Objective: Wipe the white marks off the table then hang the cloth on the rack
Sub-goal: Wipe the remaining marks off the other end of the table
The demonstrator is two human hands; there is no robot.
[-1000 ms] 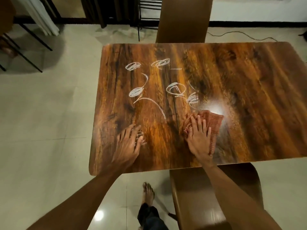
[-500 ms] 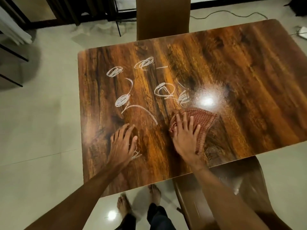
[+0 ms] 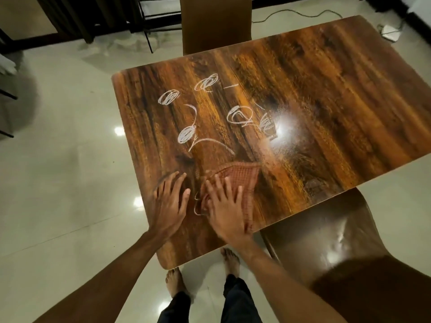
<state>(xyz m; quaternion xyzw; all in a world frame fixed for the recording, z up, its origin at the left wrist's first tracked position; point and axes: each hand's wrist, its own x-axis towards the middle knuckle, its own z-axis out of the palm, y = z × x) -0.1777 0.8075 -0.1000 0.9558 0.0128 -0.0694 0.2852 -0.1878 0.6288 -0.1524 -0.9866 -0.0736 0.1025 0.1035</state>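
Note:
A glossy brown wooden table [image 3: 326,94] carries several white scribbles [image 3: 240,116] across its left half, loops and curved lines. A reddish checked cloth [image 3: 242,177] lies flat near the front edge. My right hand [image 3: 225,209] presses on the cloth's near left part, fingers spread. A small white mark [image 3: 197,205] shows just left of that hand. My left hand [image 3: 170,202] rests flat on the bare wood beside it, fingers apart, holding nothing.
A brown padded chair [image 3: 338,241] stands at the table's front right, another chair back [image 3: 215,22] at the far side. A dark metal rack frame [image 3: 151,22] stands behind on the pale tiled floor. A cable and white adapter [image 3: 390,32] lie at the far right.
My right hand has slid the cloth leftward across the table toward my left hand, over the small mark there. The view has shifted, so the table sits further right.

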